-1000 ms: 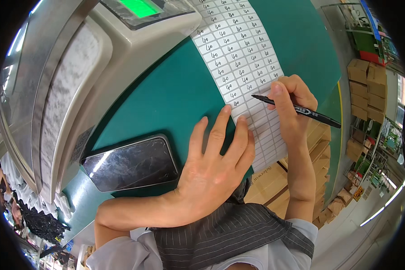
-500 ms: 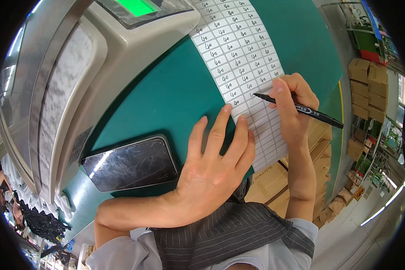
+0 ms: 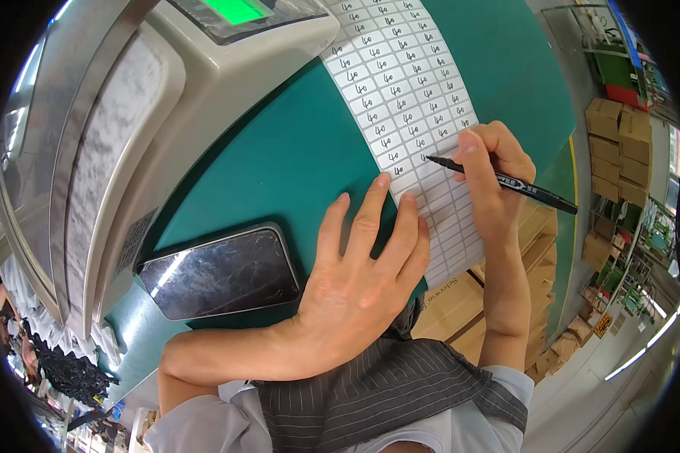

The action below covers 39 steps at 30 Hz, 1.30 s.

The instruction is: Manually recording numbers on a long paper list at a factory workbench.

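Observation:
A long white sheet of small blank-bordered labels (image 3: pixel 408 98) lies on the green table, its upper rows filled with handwritten marks and its lower rows bare. My right hand (image 3: pixel 495 174) grips a black marker pen (image 3: pixel 536 195), the tip touching a label in a middle column, where a stroke shows. My left hand (image 3: pixel 366 275) lies flat with fingers spread, its fingertips on the left edge of the sheet. Left of that hand rests a dark smartphone (image 3: pixel 219 272) with a scratched, cracked-looking screen.
A beige weighing scale (image 3: pixel 257 75) with a lit green display stands at the upper left of the green table (image 3: pixel 279 166). Cardboard boxes (image 3: pixel 453 306) sit below the table's near edge. More stacked cartons (image 3: pixel 618 143) stand on the floor at the right.
Another short stroke has appeared on the label under the pen tip. My left hand stays in place, and the view has shifted very slightly.

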{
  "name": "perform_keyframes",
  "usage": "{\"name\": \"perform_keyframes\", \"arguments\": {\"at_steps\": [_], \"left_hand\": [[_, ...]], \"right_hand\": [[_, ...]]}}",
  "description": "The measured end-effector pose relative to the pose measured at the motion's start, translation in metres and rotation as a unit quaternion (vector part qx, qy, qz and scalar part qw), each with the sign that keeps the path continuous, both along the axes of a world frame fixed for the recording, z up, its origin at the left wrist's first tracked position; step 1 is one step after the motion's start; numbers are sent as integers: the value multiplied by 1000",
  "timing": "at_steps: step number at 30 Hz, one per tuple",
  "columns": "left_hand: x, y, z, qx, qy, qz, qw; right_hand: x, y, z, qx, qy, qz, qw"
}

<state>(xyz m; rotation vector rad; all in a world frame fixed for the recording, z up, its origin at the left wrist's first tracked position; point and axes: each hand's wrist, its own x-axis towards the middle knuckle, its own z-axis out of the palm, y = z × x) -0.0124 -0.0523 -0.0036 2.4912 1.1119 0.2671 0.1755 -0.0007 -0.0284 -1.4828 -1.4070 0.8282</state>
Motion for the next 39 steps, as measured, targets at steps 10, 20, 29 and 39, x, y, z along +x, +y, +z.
{"name": "perform_keyframes", "arguments": {"at_steps": [10, 20, 29, 39], "left_hand": [[-2, 2, -1, 24, -28, -17, 999], [1, -1, -3, 18, -16, 1, 1000], [1, -3, -4, 10, -22, 9, 1000], [2, -2, -3, 10, -20, 11, 1000]], "right_hand": [[13, -3, 16, 10, 77, -17, 997], [-8, -21, -1, -29, 32, 19, 999], [-12, -19, 1, -30, -22, 51, 998], [-10, -20, -1, -20, -37, 46, 998]]}}
